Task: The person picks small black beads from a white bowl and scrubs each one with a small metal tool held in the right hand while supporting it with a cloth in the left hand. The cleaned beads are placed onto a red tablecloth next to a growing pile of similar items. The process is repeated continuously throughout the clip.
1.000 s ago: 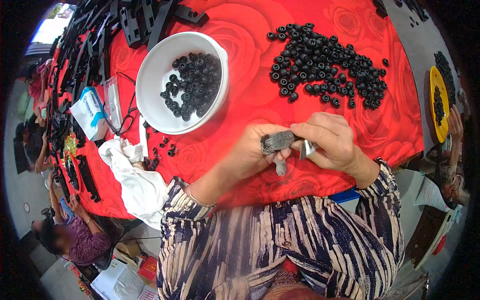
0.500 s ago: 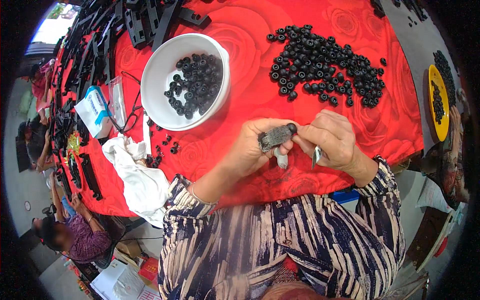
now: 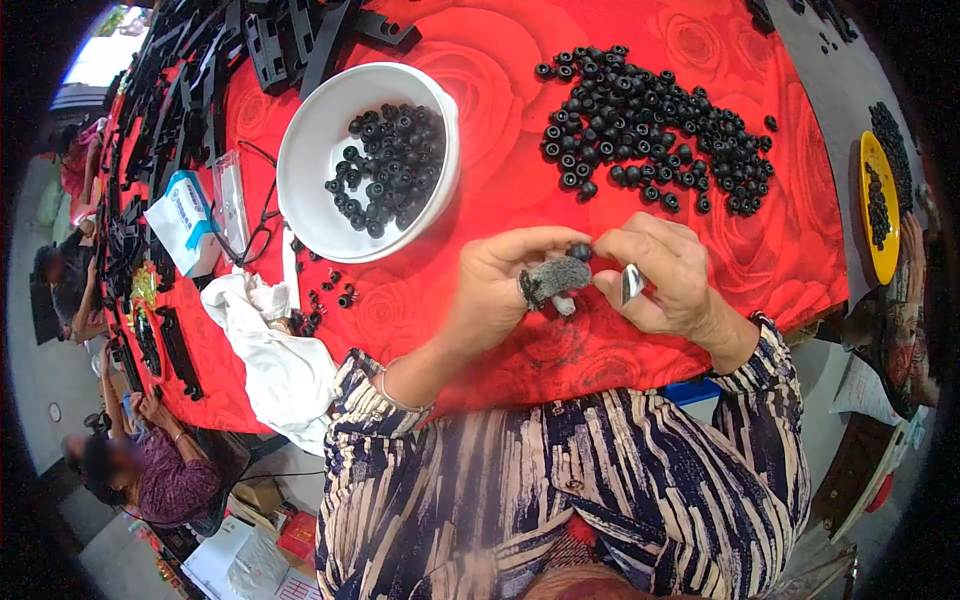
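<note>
My left hand (image 3: 490, 290) is closed, pinching a small round black part (image 3: 580, 252) between forefinger and thumb. A grey fuzzy finger sleeve (image 3: 562, 278) covers that thumb, and a whitish wrap (image 3: 566, 304) shows on another finger below it. My right hand (image 3: 668, 275) is closed round a small shiny metal blade (image 3: 631, 284), its fingertips just right of the black part. Whether they touch the part I cannot tell. Beyond my hands lies a heap of similar black parts (image 3: 650, 130) on the red tablecloth (image 3: 480, 360).
Left of the heap, a white bowl (image 3: 290, 180) holds more black parts. Beside it are glasses (image 3: 262, 235), a tissue pack (image 3: 185, 220) and a white cloth (image 3: 265, 350). Long black pieces (image 3: 265, 55) pile up far left. A yellow plate (image 3: 868, 150) sits right. People work at left.
The right fingers have drawn slightly off the black part and the blade has turned more into view. My left thumb has bent and slid along under the part.
</note>
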The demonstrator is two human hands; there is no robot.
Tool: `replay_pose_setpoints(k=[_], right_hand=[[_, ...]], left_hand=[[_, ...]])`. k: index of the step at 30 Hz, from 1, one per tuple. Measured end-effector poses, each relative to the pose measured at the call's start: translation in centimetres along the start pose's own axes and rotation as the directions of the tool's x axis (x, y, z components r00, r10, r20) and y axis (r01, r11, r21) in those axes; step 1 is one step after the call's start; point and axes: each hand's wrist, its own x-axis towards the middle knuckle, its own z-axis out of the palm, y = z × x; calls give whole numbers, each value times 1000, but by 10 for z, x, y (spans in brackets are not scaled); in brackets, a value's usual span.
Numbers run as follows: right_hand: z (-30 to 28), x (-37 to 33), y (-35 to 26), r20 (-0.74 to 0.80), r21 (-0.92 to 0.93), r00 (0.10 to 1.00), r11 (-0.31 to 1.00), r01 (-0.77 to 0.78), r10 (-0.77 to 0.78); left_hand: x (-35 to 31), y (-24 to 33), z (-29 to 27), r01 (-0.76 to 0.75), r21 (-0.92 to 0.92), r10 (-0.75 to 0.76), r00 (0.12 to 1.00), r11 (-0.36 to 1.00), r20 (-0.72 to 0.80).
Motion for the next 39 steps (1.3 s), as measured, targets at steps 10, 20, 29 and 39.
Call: replay_pose_setpoints(k=[10, 20, 29, 39], right_hand=[[6, 1, -1, 23, 124, 973, 965, -231, 229], [0, -2, 2, 76, -112, 985, 980, 162, -154], [0, -1, 2, 86, -96, 980, 978, 187, -179], [-2, 0, 0, -3, -23, 996, 995, 94, -94]], left_hand=[[7, -10, 5, -498, 766, 545, 805, 407, 234], [6, 0, -8, 274, -58, -264, 955, 960, 138], [6, -4, -4, 303, -174, -272, 945, 937, 180], [0, -17, 2, 92, -215, -88, 996, 972, 27]])
